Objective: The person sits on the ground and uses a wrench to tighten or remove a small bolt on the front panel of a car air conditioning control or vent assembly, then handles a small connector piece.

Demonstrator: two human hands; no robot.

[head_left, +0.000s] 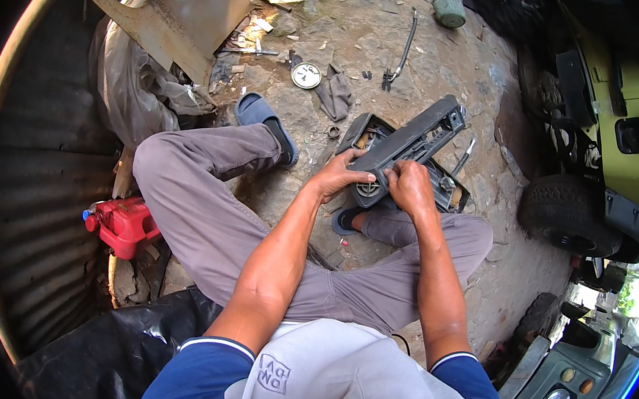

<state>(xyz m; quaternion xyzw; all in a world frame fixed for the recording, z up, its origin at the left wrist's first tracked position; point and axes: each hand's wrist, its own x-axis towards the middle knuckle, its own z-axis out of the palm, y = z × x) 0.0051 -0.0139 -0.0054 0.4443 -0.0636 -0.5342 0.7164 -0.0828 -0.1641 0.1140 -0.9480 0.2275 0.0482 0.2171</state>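
A long dark grey plastic panel slants away from me between my knees, its far end toward the upper right. At its near end is a round grille. My left hand grips the panel's left edge near that end, thumb on top. My right hand is closed, its fingers curled against the right side of the panel. Whatever its fingertips hold is hidden. Under the panel lies an open black case with small loose parts inside, partly covered.
A black hose, a round white-faced gauge and a grey rag lie ahead on the stone ground. A red jerrycan stands at left by a corrugated wall. Vehicles with a tyre line the right.
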